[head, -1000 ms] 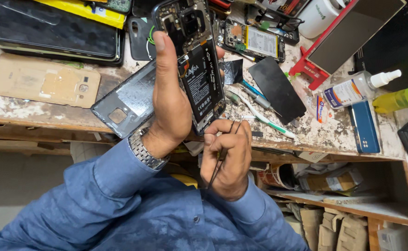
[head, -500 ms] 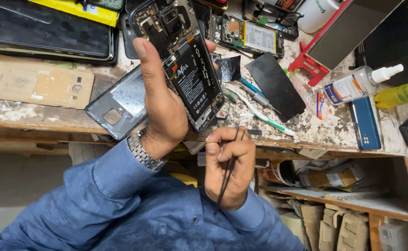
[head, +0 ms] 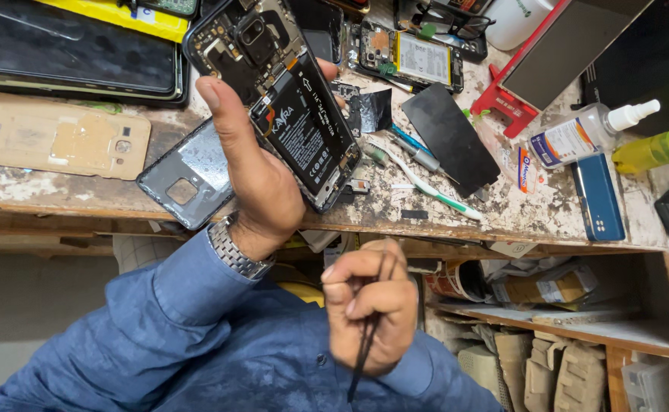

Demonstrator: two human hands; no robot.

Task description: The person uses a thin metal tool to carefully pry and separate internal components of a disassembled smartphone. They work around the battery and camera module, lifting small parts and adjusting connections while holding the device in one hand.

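My left hand (head: pixel 262 191), with a metal watch on the wrist, is shut on an opened black phone (head: pixel 289 114). The phone is tilted above the bench, and its battery and circuit board face me. My right hand (head: pixel 369 305) is lower, below the bench edge and apart from the phone. It pinches thin black tweezers (head: pixel 365 355) that point down toward my blue shirt. A grey phone back cover (head: pixel 186 175) lies on the bench just left of my left wrist.
The worn bench (head: pixel 525 217) carries a tan phone case (head: pixel 60 141), a second opened phone (head: pixel 414 57), a black sheet (head: pixel 449 137), a white-green tool (head: pixel 434 191), a clear bottle (head: pixel 578 137), a blue phone (head: pixel 598 198) and a red stand (head: pixel 517 95). A cluttered shelf (head: pixel 563 320) sits below.
My right hand has dropped away from the phone's lower edge with the tweezers, which now point down. My left hand has tilted the opened phone a little to the left.
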